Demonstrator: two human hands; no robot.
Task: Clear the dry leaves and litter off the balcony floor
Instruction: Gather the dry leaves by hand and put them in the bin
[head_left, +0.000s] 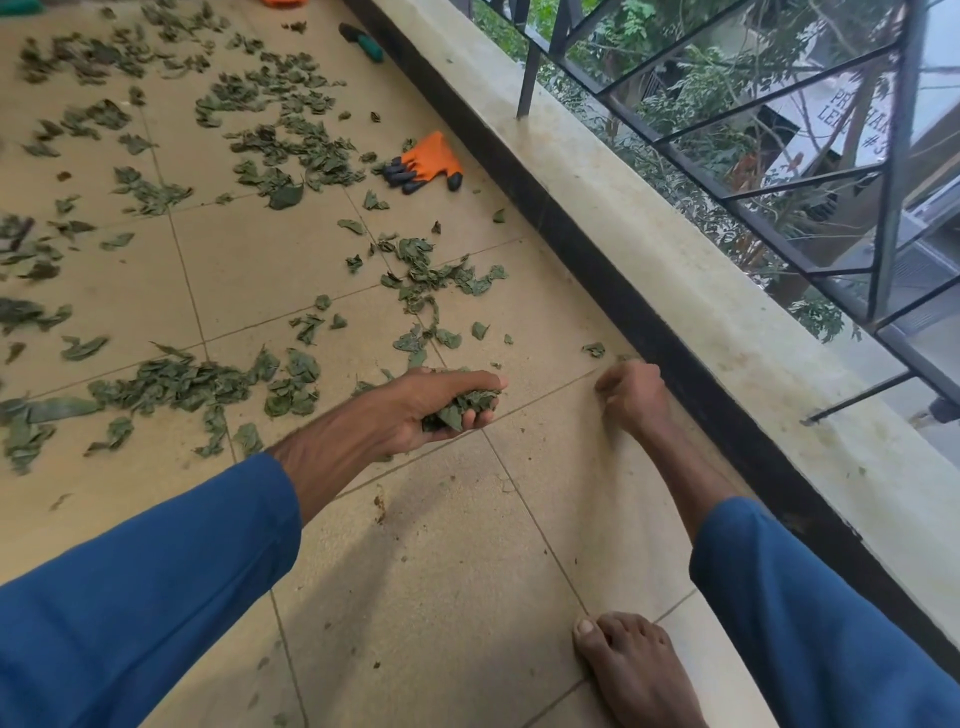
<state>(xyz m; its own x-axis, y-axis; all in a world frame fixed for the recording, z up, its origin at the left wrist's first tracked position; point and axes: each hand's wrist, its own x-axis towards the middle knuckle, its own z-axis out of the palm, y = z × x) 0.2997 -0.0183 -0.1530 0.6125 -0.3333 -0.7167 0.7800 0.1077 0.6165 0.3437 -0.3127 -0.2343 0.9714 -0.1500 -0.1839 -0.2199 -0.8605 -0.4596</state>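
Bare foot (635, 670) nearest; orange glove (429, 160) lies beside scattered leaves (306, 150).

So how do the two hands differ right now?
The left hand grips a bunch of leaves; the right hand shows no bunch, and whether it pinches anything is unclear. The left hand hangs over open tile; the right hand sits by the dark wall base. Both have curled fingers.

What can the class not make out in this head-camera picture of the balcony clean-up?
- Head view: right hand, fingers curled toward the floor; its own knuckles hide whether the grip holds anything.
- Head view: orange object, cut off by the top edge.
- Head view: sign outside, lettering broken by railing bars.
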